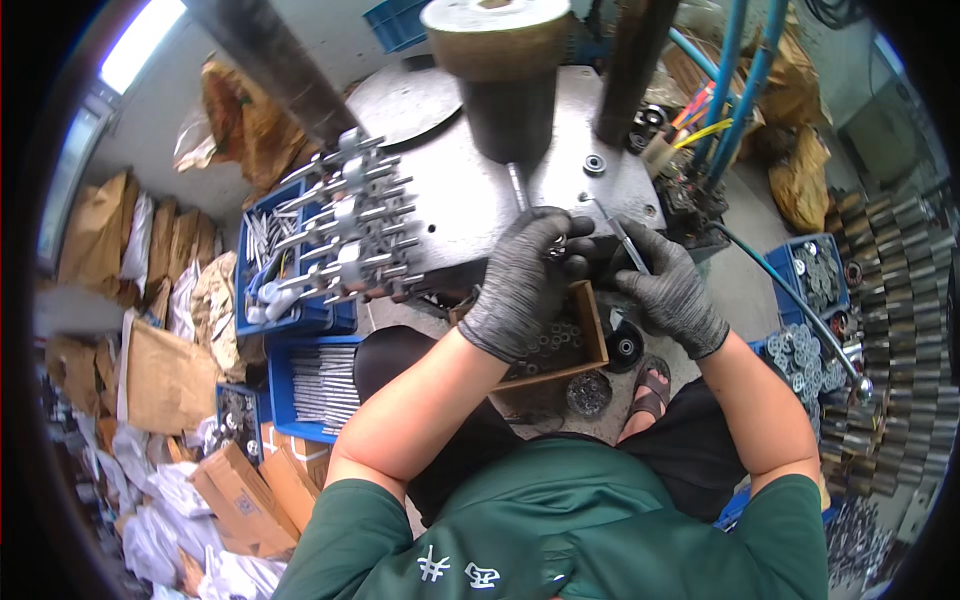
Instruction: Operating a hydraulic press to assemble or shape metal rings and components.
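My left hand [525, 275], in a grey knit glove, is closed at the front edge of the metal press plate [465, 205]. A small shiny metal ring [558, 243] shows between its thumb and fingers. My right hand [672, 290], gloved alike, grips a thin metal rod [628, 246] with a slightly bent tip, which points up and left over the plate. Beneath the thick press ram [510, 120] a slim metal shaft [517, 187] stands just beyond my left fingers; whether they touch it I cannot tell. A small bearing [595, 164] lies on the plate to the right.
Left of the plate is a rack of shafts with rollers [350, 215]. Blue bins hold metal rods [325, 385]. Below my hands sits a wooden box [593, 335] of small rings. A blue hose and lever [800, 300] cross the right side, near stacked metal cylinders [890, 370].
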A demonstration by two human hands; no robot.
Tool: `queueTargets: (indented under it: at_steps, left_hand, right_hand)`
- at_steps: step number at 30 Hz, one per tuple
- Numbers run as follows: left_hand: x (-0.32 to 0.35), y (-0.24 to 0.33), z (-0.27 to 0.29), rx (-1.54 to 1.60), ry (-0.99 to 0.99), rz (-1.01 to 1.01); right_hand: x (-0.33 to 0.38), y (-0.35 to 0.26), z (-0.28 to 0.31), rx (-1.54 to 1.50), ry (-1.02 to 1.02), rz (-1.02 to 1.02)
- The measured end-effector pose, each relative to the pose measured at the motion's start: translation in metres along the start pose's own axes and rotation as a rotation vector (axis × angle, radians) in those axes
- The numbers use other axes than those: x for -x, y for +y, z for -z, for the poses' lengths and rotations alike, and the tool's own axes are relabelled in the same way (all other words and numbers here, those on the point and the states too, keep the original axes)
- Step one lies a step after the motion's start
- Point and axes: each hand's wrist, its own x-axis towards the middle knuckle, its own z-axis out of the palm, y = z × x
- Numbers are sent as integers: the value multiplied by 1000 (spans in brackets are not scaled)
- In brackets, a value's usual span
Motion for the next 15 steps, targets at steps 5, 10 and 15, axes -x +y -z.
queueTargets:
  at_steps: [5, 10, 15]
  left_hand:
    - [16, -7, 5, 77, -153, -72]
    - [25, -7, -4, 2, -64, -39]
    - [28, -4, 6, 153, -168, 27]
  right_hand:
    - [3, 14, -64, -521, -159, -284]
    - [1, 36, -126, -569, -249, -210]
    - [-5, 23, -188, -801, -339, -267]
